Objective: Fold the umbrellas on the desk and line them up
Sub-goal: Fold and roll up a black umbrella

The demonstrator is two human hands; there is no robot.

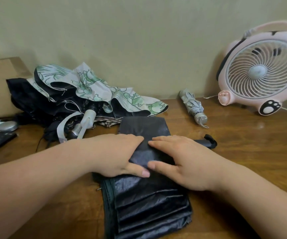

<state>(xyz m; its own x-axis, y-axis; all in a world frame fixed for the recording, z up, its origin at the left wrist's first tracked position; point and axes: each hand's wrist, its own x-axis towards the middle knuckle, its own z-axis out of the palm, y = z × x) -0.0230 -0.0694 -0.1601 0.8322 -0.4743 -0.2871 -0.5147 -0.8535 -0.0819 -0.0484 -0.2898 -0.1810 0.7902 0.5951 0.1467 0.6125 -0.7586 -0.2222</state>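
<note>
We hold our bare left hand [116, 152] and bare right hand [179, 161] palm-down, fingers straight, fingertips almost meeting.

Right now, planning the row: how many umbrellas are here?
3 clear: glossy black umbrella at front centre; folded silver umbrella near the pink fan; white-green floral umbrella atop the left heap, which may hide more.

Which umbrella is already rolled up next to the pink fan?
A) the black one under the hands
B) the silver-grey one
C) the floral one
B: the silver-grey umbrella lies bundled beside the pink fan. The floral umbrella sprawls loose, and the left hand and right hand rest on the black umbrella.
</note>
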